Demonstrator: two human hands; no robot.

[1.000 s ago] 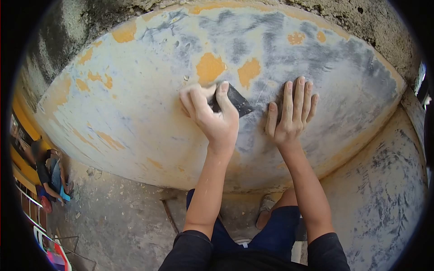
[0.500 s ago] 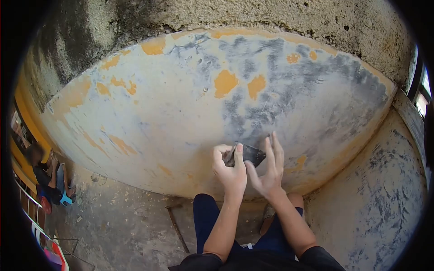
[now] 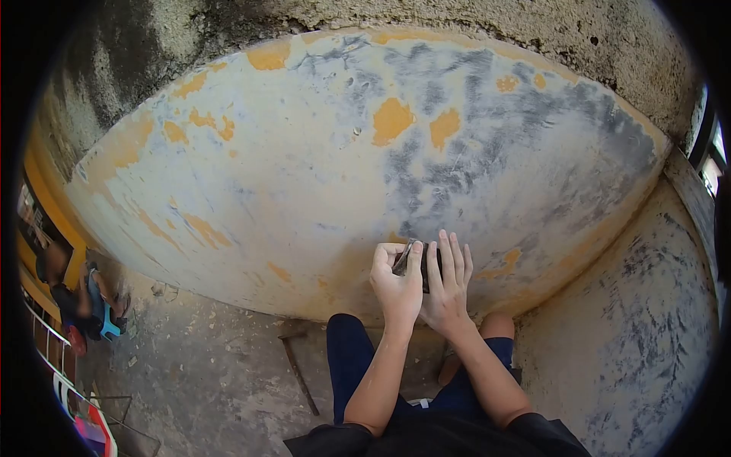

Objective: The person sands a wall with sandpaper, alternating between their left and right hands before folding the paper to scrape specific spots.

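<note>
A small dark sheet that looks like sandpaper [image 3: 401, 263] is held up in front of the patchy wall [image 3: 304, 198]. My left hand [image 3: 397, 297] grips it between the thumb and curled fingers. Beside it, my right hand [image 3: 446, 297] lies with straight fingers across the sheet's right part, hiding much of it. Grey scuffs and orange patches mark the pale wall surface just beyond both hands.
A stick-like tool with a crosspiece [image 3: 299, 373] lies on the dusty concrete floor [image 3: 221, 358] to the left. Another person [image 3: 80, 297] sits low at the far left. A scuffed side wall [image 3: 617, 343] rises on the right.
My right hand has moved left, from beside the sheet to lying over its right part. My left hand keeps its grip and has shifted slightly right in view.
</note>
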